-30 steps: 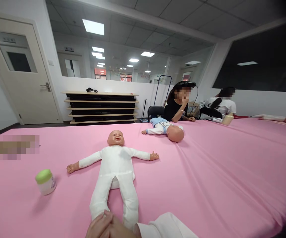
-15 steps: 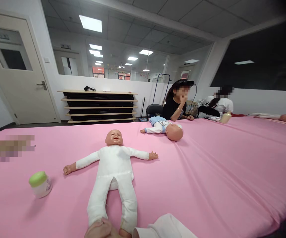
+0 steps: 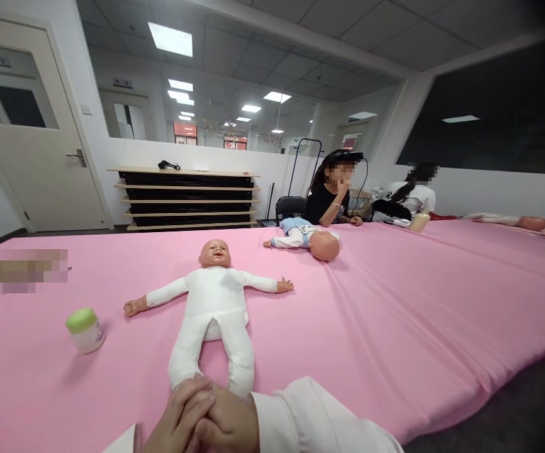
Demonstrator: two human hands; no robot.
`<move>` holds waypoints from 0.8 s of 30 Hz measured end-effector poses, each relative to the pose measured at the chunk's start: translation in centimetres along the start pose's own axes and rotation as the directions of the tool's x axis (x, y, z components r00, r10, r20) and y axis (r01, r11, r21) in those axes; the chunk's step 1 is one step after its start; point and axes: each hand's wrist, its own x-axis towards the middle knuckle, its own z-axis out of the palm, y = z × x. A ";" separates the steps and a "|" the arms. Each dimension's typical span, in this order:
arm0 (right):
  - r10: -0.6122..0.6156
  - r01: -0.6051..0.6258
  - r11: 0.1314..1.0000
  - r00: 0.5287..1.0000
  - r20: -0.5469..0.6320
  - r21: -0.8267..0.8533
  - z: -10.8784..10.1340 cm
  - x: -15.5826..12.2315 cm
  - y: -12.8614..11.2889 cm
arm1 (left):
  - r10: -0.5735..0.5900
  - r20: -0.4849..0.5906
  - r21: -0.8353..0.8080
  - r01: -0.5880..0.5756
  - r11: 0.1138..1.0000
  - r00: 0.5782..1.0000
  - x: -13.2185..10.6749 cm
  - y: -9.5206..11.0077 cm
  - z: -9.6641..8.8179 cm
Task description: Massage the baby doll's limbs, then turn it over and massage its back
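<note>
At the bottom of the head view my left hand point(image 3: 177, 412) and my right hand point(image 3: 231, 416) are clasped, fingers folded over one another. No object shows between them; the inside of the clasp is hidden. Just beyond them a baby doll point(image 3: 216, 292) in a white cloth body lies on its back, arms spread. Its feet are hidden behind my hands, and I cannot tell whether they touch. Left of the doll stands a small jar point(image 3: 86, 330) with a green lid, closed.
A pink-covered table point(image 3: 371, 333) spreads beneath everything. Farther back lies a second doll point(image 3: 308, 240) in blue and white, with another doll point(image 3: 513, 220) at far right. A person in black point(image 3: 331, 198) sits across; a bottle point(image 3: 418, 220) stands right of them. Something pixelated point(image 3: 17, 270) lies far left.
My hands have come up farther into view, and both now show clasped where only part of one showed before. The camera view has shifted slightly; the doll and jar appear higher.
</note>
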 end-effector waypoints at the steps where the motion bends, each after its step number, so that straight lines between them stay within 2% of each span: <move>1: -0.001 -0.014 0.994 0.990 0.140 0.108 -1.0 0.4 -0.1 | 0.066 -0.011 0.010 -0.066 0.998 0.998 0.3 0.0 -0.2; 3: 0.061 -0.131 0.970 0.947 0.317 0.204 -3.1 0.6 -0.8 | 0.201 -0.011 -0.003 -0.201 0.980 0.979 1.1 0.0 -0.9; 4: 0.126 -0.209 0.957 0.924 0.360 0.202 -4.1 0.3 -1.3 | 0.245 0.000 -0.008 -0.245 0.970 0.970 1.5 0.1 -1.2; 6: 0.284 -0.346 0.931 0.886 0.365 0.114 -5.5 -1.2 -2.4 | 0.278 0.033 -0.004 -0.278 0.961 0.960 2.0 0.4 -1.8; 8: 0.412 -0.430 0.902 0.849 0.332 -0.019 -6.0 -3.8 -3.3 | 0.272 0.080 0.005 -0.274 0.962 0.959 2.3 0.8 -2.2; 11: 0.577 -0.559 0.815 0.804 0.143 -0.151 -5.4 -8.0 -4.4 | 0.244 0.156 0.001 -0.248 0.969 0.957 2.5 1.1 -2.3; 14: 0.701 -0.697 0.700 0.712 -0.038 -0.158 -3.9 -10.6 -5.2 | 0.223 0.225 -0.016 -0.225 0.974 0.948 2.6 1.2 -2.5; 16: 0.741 -0.745 0.654 0.666 -0.086 -0.130 -3.0 -11.1 -5.7 | 0.220 0.274 -0.026 -0.222 0.975 0.936 2.7 1.2 -2.7; 20: 0.731 -0.740 0.662 0.673 -0.112 -0.120 -2.3 -10.8 -6.2 | 0.254 0.354 -0.050 -0.254 0.966 0.900 2.9 1.3 -3.2; 24: 0.705 -0.732 0.672 0.679 -0.205 -0.114 -1.7 -10.4 -6.4 | 0.275 0.402 -0.094 -0.260 0.961 0.873 3.3 1.6 -3.5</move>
